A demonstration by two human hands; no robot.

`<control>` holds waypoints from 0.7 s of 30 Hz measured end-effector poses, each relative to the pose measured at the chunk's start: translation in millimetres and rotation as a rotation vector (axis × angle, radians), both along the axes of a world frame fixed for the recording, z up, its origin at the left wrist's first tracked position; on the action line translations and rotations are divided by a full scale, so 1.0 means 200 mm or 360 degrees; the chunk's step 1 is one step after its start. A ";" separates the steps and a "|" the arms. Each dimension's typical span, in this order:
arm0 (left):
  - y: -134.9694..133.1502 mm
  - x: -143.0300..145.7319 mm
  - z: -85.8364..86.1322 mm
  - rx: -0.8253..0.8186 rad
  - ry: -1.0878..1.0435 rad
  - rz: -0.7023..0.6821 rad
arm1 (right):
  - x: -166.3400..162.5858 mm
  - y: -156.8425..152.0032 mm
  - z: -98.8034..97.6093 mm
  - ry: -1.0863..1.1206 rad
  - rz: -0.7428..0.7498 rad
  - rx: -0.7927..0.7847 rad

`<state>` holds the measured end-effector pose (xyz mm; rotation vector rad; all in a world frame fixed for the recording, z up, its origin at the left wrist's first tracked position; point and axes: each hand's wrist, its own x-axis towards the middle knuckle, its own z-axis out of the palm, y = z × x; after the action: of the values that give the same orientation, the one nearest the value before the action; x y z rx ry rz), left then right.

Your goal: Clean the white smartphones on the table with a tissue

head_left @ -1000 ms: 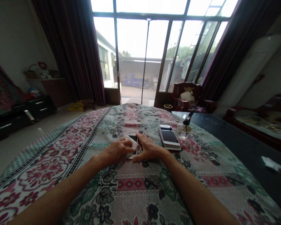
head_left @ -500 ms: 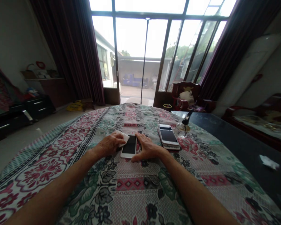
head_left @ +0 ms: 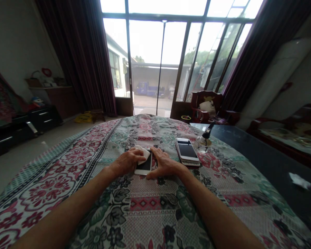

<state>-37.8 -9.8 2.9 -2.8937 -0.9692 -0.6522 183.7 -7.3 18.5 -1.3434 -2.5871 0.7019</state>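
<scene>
A white phone (head_left: 145, 166) with a dark screen lies flat on the floral cloth (head_left: 150, 207). My left hand (head_left: 126, 162) is closed on a small white wipe (head_left: 143, 154) and presses it on the upper part of the screen. My right hand (head_left: 164, 164) lies flat against the phone's right edge, fingers stretched out, thumb near the lower corner.
A stack of phones (head_left: 187, 151) lies to the right, with a small glass bottle (head_left: 203, 141) beside it. A dark tabletop (head_left: 269, 162) at right carries a crumpled white scrap (head_left: 300, 180). Beyond are glass doors, curtains, wooden chairs and cabinets.
My left hand with the wipe slid left off the screen, then back right onto its upper part. The right hand and phone stayed in place.
</scene>
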 end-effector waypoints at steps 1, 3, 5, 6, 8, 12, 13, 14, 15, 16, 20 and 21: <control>0.02 -0.04 -0.01 0.0019 -0.0013 0.0025 | 0.00 0.00 0.00 0.0002 -0.0001 0.0002; 0.05 -0.10 -0.02 0.0057 -0.0017 0.0069 | 0.00 0.00 0.00 0.0018 0.0002 -0.0001; 0.05 -0.13 -0.02 0.0093 -0.0011 0.0113 | 0.00 0.00 0.00 0.0023 0.0000 -0.0005; 0.04 -0.13 -0.02 0.0108 -0.0013 0.0132 | 0.00 0.00 0.00 0.0020 -0.0004 -0.0004; 0.01 -0.10 -0.01 0.0116 -0.0011 0.0136 | 0.00 0.00 0.00 0.0011 -0.0009 -0.0003; -0.08 0.04 0.03 0.0042 0.0064 -0.0029 | 0.00 0.01 -0.02 0.0042 0.0022 0.0003; -0.09 0.07 0.03 0.0023 0.0079 -0.0073 | 0.00 0.01 -0.02 0.0050 0.0022 0.0006; -0.09 0.09 0.03 0.0009 0.0080 -0.0108 | 0.01 0.01 -0.02 0.0053 0.0021 0.0009; -0.09 0.10 0.03 0.0003 0.0069 -0.0127 | 0.01 0.01 -0.02 0.0051 0.0016 0.0010; -0.08 0.09 0.03 0.0007 0.0047 -0.0129 | 0.01 0.01 -0.03 0.0044 0.0013 0.0009; 0.00 -0.01 0.00 0.0048 -0.0016 -0.0026 | 0.00 0.01 -0.02 0.0010 0.0007 -0.0008; 0.02 -0.05 0.00 0.0060 -0.0019 0.0001 | 0.00 0.01 -0.01 0.0007 0.0003 -0.0017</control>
<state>-47.1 -5.3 2.2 -2.8597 -0.9486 -0.6811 184.1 -5.1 15.9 -1.3415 -2.5852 0.7186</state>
